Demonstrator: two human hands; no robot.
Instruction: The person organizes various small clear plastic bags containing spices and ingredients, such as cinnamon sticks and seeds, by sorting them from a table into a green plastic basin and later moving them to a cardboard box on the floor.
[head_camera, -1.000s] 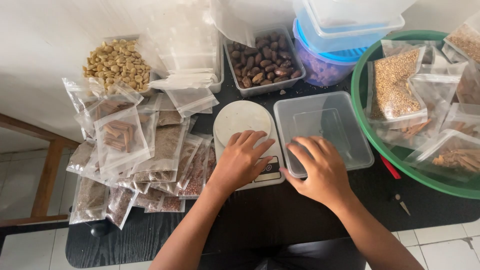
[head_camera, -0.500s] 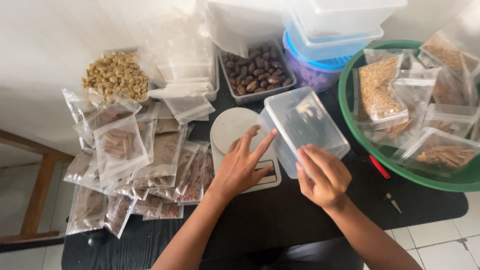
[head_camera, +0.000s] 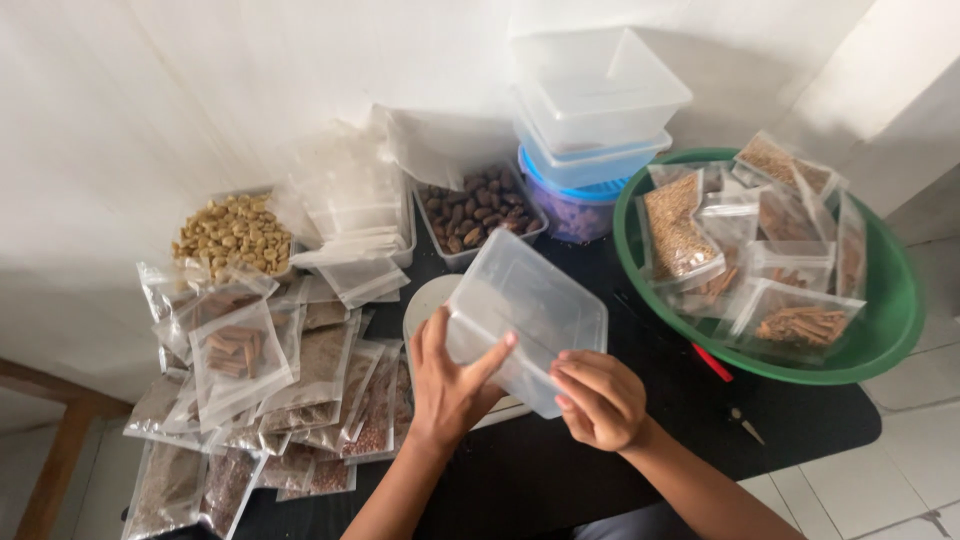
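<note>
Both hands hold an empty clear plastic container (head_camera: 535, 305), tilted up off the table. My left hand (head_camera: 450, 385) grips its left side with fingers spread along the wall. My right hand (head_camera: 598, 400) clasps its near right corner. Under the container sits a white kitchen scale (head_camera: 428, 300), mostly hidden by the container and my left hand.
Several clear zip bags of spices (head_camera: 250, 380) lie in a heap on the left of the black table (head_camera: 800, 420). A green basin (head_camera: 880, 330) with filled bags stands at right. Stacked lidded tubs (head_camera: 595, 110), a tray of brown nuts (head_camera: 470, 215) and a bag of pale seeds (head_camera: 232, 232) line the wall.
The container lay flat beside the scale one second ago. My hands have since lifted and tilted it over the scale, and the view has shifted back and to the left.
</note>
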